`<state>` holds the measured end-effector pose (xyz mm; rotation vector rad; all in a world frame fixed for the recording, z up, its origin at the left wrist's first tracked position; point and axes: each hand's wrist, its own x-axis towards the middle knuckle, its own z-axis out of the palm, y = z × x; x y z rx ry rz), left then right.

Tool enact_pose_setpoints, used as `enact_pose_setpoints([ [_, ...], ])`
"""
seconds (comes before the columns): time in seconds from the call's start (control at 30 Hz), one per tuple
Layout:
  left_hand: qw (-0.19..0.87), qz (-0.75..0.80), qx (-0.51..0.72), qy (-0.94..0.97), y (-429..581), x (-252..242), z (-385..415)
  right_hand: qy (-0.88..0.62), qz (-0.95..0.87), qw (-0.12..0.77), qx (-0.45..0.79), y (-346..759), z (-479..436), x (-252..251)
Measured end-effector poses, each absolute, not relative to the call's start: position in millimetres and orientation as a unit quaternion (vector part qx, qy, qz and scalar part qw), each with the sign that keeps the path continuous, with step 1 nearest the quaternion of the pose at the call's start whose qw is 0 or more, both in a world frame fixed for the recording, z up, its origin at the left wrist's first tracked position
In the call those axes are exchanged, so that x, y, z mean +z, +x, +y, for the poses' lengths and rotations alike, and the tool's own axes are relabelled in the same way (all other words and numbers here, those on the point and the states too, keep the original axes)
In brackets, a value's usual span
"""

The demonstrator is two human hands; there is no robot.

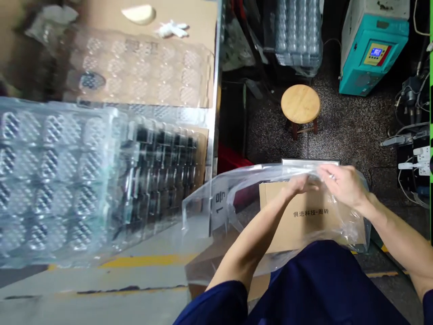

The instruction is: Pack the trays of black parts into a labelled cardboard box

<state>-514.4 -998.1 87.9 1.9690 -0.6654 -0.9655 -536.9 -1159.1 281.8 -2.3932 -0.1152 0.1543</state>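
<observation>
My left hand (299,184) and my right hand (340,183) meet over a cardboard box (301,225) with printed characters. Both pinch the upper edge of a large clear plastic bag (237,198) that drapes over and around the box. The fingers of both hands are closed on the film. The bag's loose left part hangs toward the table and carries a printed mark.
On the table (101,289) at left lie stacked clear blister trays (61,180), some holding dark parts (162,167). Another clear tray (142,67) rests on cardboard behind. A round wooden stool (301,104), a teal machine (372,45) and cables (412,135) stand on the floor.
</observation>
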Motion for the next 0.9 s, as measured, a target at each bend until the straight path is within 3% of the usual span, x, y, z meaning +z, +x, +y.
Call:
enact_pose_setpoints([
  [0.13, 0.396, -0.282, -0.264, 0.833, -574, 166, -942, -0.900, 0.003, 0.426, 0.097, -589, -1163, 282],
  [0.2, 0.418, -0.318, -0.032, 0.850, -591, 200, -917, -0.885, 0.033, 0.445, 0.133, -609, -1161, 286],
  [0.27, 0.386, -0.330, 0.017, 0.861, -594, 218, -913, -0.867, 0.036, 0.463, 0.178, -625, -1161, 293],
  [0.37, 0.342, -0.394, -0.189, 0.832, -591, 209, -941, -0.843, -0.012, 0.489, 0.224, -649, -1185, 308],
  [0.47, 0.338, -0.404, -0.380, 0.761, -609, 175, -969, -0.876, 0.041, 0.448, 0.174, -689, -1246, 306],
  [0.53, 0.360, -0.386, -0.418, 0.739, -634, 155, -975, -0.904, 0.131, 0.373, 0.165, -726, -1287, 287],
  [0.63, 0.365, -0.409, -0.468, 0.693, -676, 139, -976, -0.899, 0.152, 0.282, 0.298, -785, -1316, 243],
  [0.73, 0.307, -0.419, -0.519, 0.679, -710, 135, -985, -0.883, 0.147, 0.230, 0.382, -822, -1313, 215],
  [0.8, 0.266, -0.407, -0.520, 0.702, -725, 136, -997, -0.884, 0.146, 0.261, 0.358, -830, -1315, 220],
  [0.9, 0.205, -0.393, -0.487, 0.752, -738, 138, -1020, -0.876, 0.176, 0.383, 0.234, -830, -1336, 256],
])
